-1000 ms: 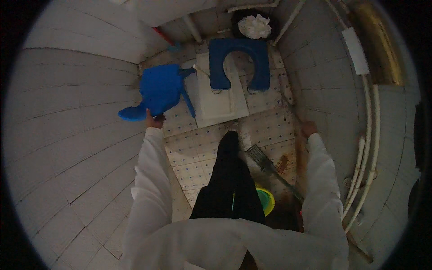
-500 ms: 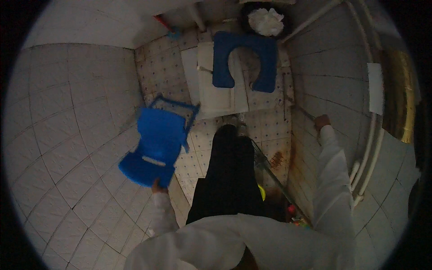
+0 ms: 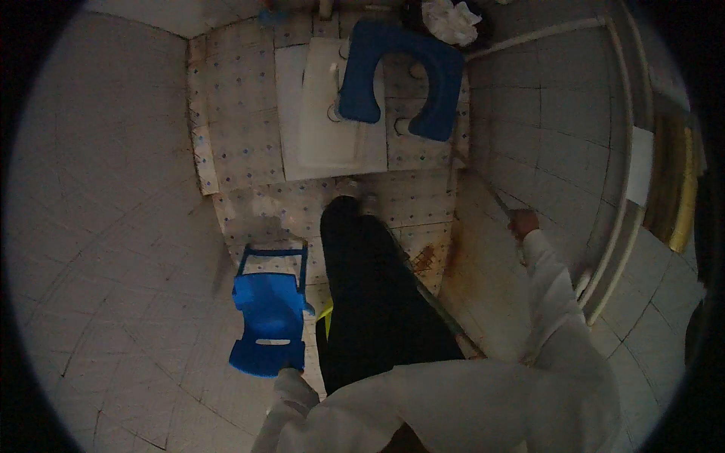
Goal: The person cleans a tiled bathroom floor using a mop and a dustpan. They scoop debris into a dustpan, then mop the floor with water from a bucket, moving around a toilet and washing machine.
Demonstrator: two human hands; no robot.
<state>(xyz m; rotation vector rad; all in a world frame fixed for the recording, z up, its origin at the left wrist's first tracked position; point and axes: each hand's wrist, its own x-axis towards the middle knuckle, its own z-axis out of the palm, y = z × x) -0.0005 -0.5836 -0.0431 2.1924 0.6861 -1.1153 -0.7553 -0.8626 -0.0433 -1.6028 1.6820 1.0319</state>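
Down at the left is a small blue plastic chair [image 3: 272, 306] with a slotted backrest and tubular legs. My left hand [image 3: 291, 371], partly lost in the dark by its sleeve, grips the near edge of the backrest. On the right, beside the tiled wall, my right hand [image 3: 522, 223] is closed round a thin, stick-like handle [image 3: 497, 200]. Its far end is too dim to make out. Ahead stands a dark blue U-shaped seat [image 3: 445, 83] on pale legs, over a whitish floor panel [image 3: 332, 147].
A dark bin [image 3: 487, 34] with a white liner stands at the far right. Pale pipes [image 3: 628, 151] run along the right wall, near a yellow-gold broom-like bundle [image 3: 680, 189]. Something yellow [image 3: 326, 317] shows beside my legs. Brown stains [image 3: 427, 258] mark the floor tiles.
The chair has come nearer and straightened, with my left hand still on it. My view has shifted, so the seat and panel sit higher and further left. My right hand keeps its hold.
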